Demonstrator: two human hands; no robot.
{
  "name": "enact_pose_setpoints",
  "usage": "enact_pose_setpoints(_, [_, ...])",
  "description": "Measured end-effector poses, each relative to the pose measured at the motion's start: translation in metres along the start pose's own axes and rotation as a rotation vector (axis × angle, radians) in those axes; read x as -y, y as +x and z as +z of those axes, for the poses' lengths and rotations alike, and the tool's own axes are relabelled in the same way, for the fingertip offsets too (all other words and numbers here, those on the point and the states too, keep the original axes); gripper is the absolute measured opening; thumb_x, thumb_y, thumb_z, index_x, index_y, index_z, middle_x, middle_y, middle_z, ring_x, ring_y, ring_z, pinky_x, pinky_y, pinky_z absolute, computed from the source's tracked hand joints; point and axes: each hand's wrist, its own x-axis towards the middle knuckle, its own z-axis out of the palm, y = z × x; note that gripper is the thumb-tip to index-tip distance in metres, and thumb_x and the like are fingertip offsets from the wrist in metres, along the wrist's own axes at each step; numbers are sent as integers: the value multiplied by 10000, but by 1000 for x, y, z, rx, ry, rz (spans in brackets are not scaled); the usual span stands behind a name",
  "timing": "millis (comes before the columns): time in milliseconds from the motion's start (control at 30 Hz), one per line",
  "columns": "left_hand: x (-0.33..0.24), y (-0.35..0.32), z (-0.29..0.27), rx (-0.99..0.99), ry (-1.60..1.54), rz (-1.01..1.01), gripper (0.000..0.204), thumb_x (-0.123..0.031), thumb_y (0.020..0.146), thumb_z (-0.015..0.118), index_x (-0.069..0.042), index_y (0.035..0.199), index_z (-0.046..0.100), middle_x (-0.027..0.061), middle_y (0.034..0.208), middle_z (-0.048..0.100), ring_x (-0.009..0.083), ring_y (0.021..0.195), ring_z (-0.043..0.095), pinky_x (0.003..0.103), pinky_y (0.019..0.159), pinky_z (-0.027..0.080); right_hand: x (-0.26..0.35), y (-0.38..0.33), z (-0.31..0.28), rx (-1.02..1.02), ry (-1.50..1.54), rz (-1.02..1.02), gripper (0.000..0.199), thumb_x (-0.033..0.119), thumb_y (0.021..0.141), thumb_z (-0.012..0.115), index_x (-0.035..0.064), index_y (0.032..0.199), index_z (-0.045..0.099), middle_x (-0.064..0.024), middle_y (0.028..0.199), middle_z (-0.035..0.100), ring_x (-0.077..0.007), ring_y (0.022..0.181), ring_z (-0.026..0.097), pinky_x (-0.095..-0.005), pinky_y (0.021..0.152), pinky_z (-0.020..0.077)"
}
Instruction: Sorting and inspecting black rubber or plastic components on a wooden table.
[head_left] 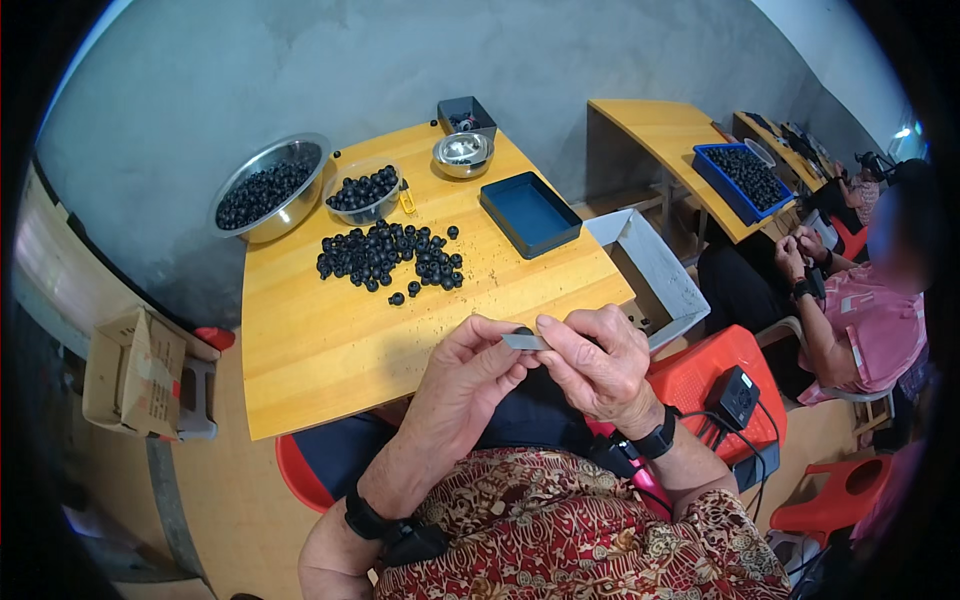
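Note:
In front of my body, over the table's near edge, my two hands meet. My left hand (462,372) is closed, pinching a small round black piece (522,331) between thumb and fingers; only its top shows. A thin flat grey metal blade (524,343) lies against that piece, gripped by the thumb and forefinger of my right hand (606,362). Beyond my hands, a loose pile of black ball-like pieces (372,252) is spread on the wooden table (320,350). To the right of the pile is a shallow dark blue tray (530,248).
A large steel bowl (290,215) and a clear tub (362,215), both with black pieces, stand back left near a yellow cutter (406,197). A small steel bowl (462,155) and dark box (467,108) sit behind. At right are a white bin (685,295), red stool (690,385) and seated person (860,330).

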Motion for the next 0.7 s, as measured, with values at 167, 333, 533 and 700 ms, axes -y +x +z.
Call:
enact_pose_setpoints(167, [-2, 0, -2, 21, 22, 3, 140, -54, 882, 648, -45, 1020, 624, 67, 999, 649, 147, 940, 608, 282, 871, 494, -1, -1, 1, 3, -28, -44, 413, 63, 659, 788, 28, 1058, 687, -68, 821, 594, -186, 616, 544, -289, 519, 446])
enact_pose_setpoints(333, [0, 0, -5, -22, 62, 33, 120, -71, 885, 650, -42, 998, 625, 63, 980, 654, 142, 897, 611, 274, 848, 498, -8, -6, 7, -21, -33, -108, 401, 52, 669, 783, 25, 1057, 684, -61, 812, 590, -186, 601, 532, -297, 511, 439])
enact_pose_setpoints(533, [-7, -6, 18, -50, 261, 28, 97, -89, 906, 628, -33, 980, 602, 75, 931, 656, 133, 846, 599, 262, 809, 489, -26, -13, 14, -34, -56, 26, 328, 25, 722, 753, 9, 1042, 682, -79, 806, 606, -205, 623, 552, -309, 533, 451])
enact_pose_setpoints(700, [-5, -3, 9, -34, 53, 34, 101, -78, 913, 616, -42, 1006, 596, 80, 947, 648, 135, 849, 598, 267, 816, 490, -17, -8, 11, -127, 56, 135, 294, 33, 737, 747, 23, 1026, 694, -91, 817, 620, -220, 664, 578, -306, 567, 467])
